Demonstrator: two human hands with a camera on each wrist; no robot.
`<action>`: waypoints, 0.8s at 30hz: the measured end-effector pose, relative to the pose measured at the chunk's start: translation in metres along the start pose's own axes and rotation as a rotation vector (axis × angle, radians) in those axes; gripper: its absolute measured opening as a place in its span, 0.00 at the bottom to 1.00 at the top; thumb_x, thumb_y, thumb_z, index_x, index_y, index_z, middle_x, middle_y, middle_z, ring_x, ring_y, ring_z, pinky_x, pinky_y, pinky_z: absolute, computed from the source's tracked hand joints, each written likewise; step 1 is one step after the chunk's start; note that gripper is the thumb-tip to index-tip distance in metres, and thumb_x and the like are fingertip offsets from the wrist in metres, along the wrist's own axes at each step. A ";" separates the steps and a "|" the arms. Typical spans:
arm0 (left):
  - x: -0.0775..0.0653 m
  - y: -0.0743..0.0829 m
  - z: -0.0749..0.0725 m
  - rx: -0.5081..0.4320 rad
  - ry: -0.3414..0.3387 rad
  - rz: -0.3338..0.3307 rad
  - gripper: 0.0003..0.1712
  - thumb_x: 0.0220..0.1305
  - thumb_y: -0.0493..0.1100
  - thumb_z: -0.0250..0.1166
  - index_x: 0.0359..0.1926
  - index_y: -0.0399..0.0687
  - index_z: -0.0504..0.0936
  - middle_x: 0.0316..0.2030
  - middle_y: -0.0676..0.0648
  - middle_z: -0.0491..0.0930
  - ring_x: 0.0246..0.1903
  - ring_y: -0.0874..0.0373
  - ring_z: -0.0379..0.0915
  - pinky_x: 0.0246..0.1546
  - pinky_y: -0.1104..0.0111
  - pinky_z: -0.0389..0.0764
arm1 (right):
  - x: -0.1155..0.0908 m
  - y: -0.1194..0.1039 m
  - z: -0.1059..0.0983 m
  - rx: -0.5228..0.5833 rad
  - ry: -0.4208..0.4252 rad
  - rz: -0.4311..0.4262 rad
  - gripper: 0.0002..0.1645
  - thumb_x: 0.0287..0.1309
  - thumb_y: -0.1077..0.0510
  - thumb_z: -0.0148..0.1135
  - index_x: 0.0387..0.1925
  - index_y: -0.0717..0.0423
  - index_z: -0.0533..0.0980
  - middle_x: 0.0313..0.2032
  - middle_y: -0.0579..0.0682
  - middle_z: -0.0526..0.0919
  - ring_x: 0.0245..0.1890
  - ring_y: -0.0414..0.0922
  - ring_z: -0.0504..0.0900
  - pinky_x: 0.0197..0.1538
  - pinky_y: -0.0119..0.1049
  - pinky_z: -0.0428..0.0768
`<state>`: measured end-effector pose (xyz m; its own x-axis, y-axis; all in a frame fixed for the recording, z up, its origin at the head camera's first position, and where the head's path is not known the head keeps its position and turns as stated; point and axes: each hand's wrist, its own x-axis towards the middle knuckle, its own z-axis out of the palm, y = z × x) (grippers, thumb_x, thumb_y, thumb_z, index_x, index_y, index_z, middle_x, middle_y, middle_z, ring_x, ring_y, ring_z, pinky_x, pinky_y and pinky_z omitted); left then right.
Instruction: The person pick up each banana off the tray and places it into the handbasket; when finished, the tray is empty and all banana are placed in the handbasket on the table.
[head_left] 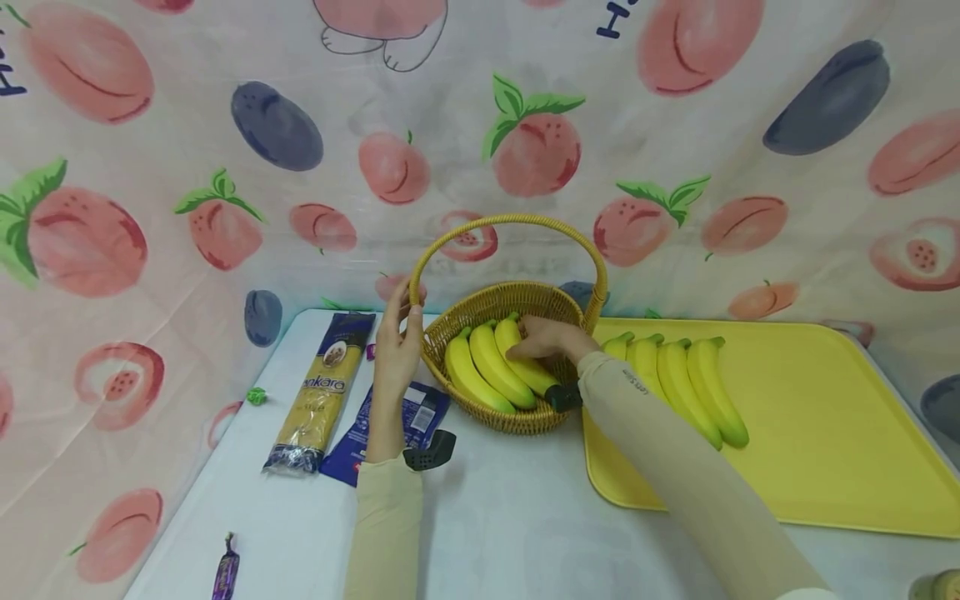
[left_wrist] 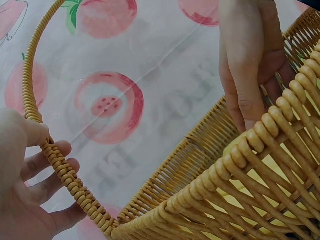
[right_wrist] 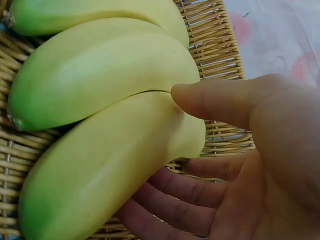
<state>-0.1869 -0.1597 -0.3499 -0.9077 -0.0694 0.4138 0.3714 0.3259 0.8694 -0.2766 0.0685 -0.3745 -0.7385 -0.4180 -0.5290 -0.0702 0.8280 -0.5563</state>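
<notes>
A wicker basket (head_left: 536, 423) with a tall arched handle (head_left: 517, 219) stands on the table and has three yellow bananas with green tips in it. My left hand (head_left: 396, 350) holds the left lower part of the handle, its thumb (left_wrist: 35, 132) on one side and fingers on the other. Inside the basket, my right hand (head_left: 551, 337) grips the rightmost banana (right_wrist: 105, 165). Its thumb (right_wrist: 210, 102) lies on top and its fingers (right_wrist: 180, 205) reach under the far side. The middle banana (right_wrist: 100, 70) lies right against that one.
Right of the basket lies a yellow tray (head_left: 825, 417) with several bananas (head_left: 693, 392) on it, partly behind my right sleeve. On the left are a pasta pack (head_left: 318, 400), a blue packet (head_left: 420, 417), a small green item (head_left: 257, 396) and a purple-wrapped candy (head_left: 226, 571). A fruit-print cloth hangs behind.
</notes>
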 end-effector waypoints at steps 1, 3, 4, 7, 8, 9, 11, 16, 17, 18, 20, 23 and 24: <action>0.000 0.000 0.000 -0.003 -0.002 -0.001 0.27 0.73 0.38 0.46 0.71 0.47 0.58 0.60 0.37 0.70 0.62 0.42 0.64 0.54 0.50 0.71 | -0.001 0.000 0.000 -0.001 -0.004 0.002 0.46 0.63 0.46 0.53 0.72 0.61 0.46 0.70 0.60 0.55 0.65 0.52 0.66 0.58 0.43 0.75; 0.000 0.001 0.001 -0.008 -0.004 -0.005 0.27 0.73 0.38 0.46 0.71 0.47 0.58 0.60 0.37 0.70 0.62 0.42 0.64 0.53 0.51 0.71 | -0.004 -0.001 -0.001 -0.005 -0.009 0.007 0.45 0.65 0.46 0.52 0.72 0.61 0.45 0.71 0.60 0.54 0.65 0.52 0.65 0.58 0.43 0.75; 0.000 0.001 0.002 -0.008 -0.004 -0.007 0.27 0.73 0.38 0.46 0.71 0.47 0.58 0.60 0.37 0.70 0.62 0.42 0.64 0.54 0.51 0.71 | -0.005 -0.001 -0.002 -0.005 -0.011 0.011 0.44 0.65 0.46 0.51 0.72 0.60 0.45 0.71 0.59 0.54 0.65 0.52 0.66 0.57 0.43 0.75; 0.000 0.001 0.002 -0.012 -0.004 -0.013 0.27 0.73 0.38 0.46 0.71 0.47 0.58 0.60 0.38 0.70 0.62 0.43 0.64 0.56 0.50 0.71 | -0.009 -0.001 -0.003 -0.016 0.004 0.016 0.42 0.66 0.46 0.50 0.73 0.58 0.46 0.71 0.58 0.54 0.66 0.52 0.65 0.59 0.44 0.74; 0.000 0.001 0.003 -0.013 -0.004 -0.017 0.27 0.73 0.38 0.46 0.71 0.47 0.58 0.60 0.38 0.70 0.62 0.43 0.64 0.57 0.50 0.70 | -0.011 -0.001 -0.003 -0.029 0.016 0.011 0.42 0.66 0.46 0.50 0.72 0.58 0.47 0.71 0.58 0.54 0.67 0.52 0.64 0.60 0.45 0.73; 0.000 0.000 0.003 -0.015 -0.004 -0.017 0.27 0.73 0.38 0.46 0.71 0.47 0.58 0.60 0.38 0.70 0.62 0.43 0.64 0.58 0.49 0.70 | -0.012 -0.001 -0.004 -0.040 0.028 0.004 0.41 0.66 0.46 0.50 0.72 0.57 0.48 0.71 0.57 0.55 0.67 0.53 0.63 0.61 0.46 0.72; 0.000 0.000 0.003 -0.014 -0.005 -0.019 0.26 0.73 0.39 0.46 0.71 0.47 0.58 0.60 0.38 0.70 0.62 0.44 0.64 0.59 0.48 0.70 | -0.016 -0.001 -0.005 -0.072 0.055 -0.019 0.40 0.66 0.46 0.49 0.72 0.57 0.50 0.71 0.58 0.57 0.68 0.53 0.62 0.63 0.48 0.69; 0.000 0.000 0.001 -0.017 -0.005 -0.017 0.26 0.73 0.39 0.45 0.70 0.47 0.59 0.60 0.37 0.70 0.62 0.43 0.64 0.58 0.46 0.70 | -0.028 0.001 -0.006 -0.093 0.120 -0.102 0.37 0.67 0.46 0.49 0.70 0.56 0.53 0.66 0.59 0.65 0.63 0.55 0.69 0.59 0.50 0.71; 0.000 0.000 0.001 -0.018 -0.004 -0.018 0.26 0.73 0.39 0.45 0.70 0.47 0.59 0.60 0.37 0.70 0.62 0.42 0.64 0.58 0.46 0.70 | -0.031 0.001 -0.006 -0.086 0.138 -0.117 0.36 0.67 0.46 0.49 0.70 0.56 0.54 0.63 0.59 0.68 0.60 0.54 0.72 0.56 0.49 0.73; 0.000 0.000 0.000 -0.022 -0.004 -0.020 0.26 0.73 0.39 0.45 0.70 0.47 0.59 0.60 0.37 0.70 0.62 0.42 0.63 0.59 0.46 0.69 | -0.035 0.002 -0.006 -0.082 0.161 -0.129 0.36 0.67 0.46 0.50 0.70 0.55 0.56 0.61 0.59 0.71 0.57 0.53 0.74 0.54 0.48 0.75; 0.000 0.000 0.000 -0.024 -0.002 -0.022 0.26 0.73 0.39 0.45 0.71 0.47 0.58 0.60 0.37 0.69 0.62 0.41 0.63 0.59 0.46 0.69 | -0.040 0.004 -0.006 -0.066 0.208 -0.158 0.34 0.66 0.46 0.51 0.68 0.54 0.58 0.54 0.57 0.76 0.49 0.50 0.78 0.47 0.44 0.77; 0.000 0.001 0.000 -0.026 -0.002 -0.027 0.26 0.73 0.39 0.46 0.71 0.47 0.58 0.60 0.38 0.69 0.63 0.40 0.62 0.59 0.46 0.68 | -0.050 0.008 -0.004 -0.048 0.277 -0.200 0.32 0.65 0.45 0.52 0.66 0.54 0.62 0.48 0.55 0.78 0.39 0.46 0.78 0.41 0.39 0.76; 0.000 0.001 0.001 -0.027 -0.002 -0.027 0.26 0.73 0.39 0.46 0.71 0.47 0.58 0.60 0.38 0.69 0.63 0.40 0.62 0.59 0.46 0.68 | -0.053 0.010 -0.004 -0.042 0.295 -0.213 0.32 0.65 0.45 0.52 0.66 0.55 0.63 0.48 0.55 0.78 0.37 0.46 0.77 0.40 0.39 0.75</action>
<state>-0.1866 -0.1589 -0.3492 -0.9179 -0.0765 0.3894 0.3516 0.2985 0.8873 -0.2408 0.1003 -0.3498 -0.8655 -0.4622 -0.1930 -0.2662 0.7508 -0.6045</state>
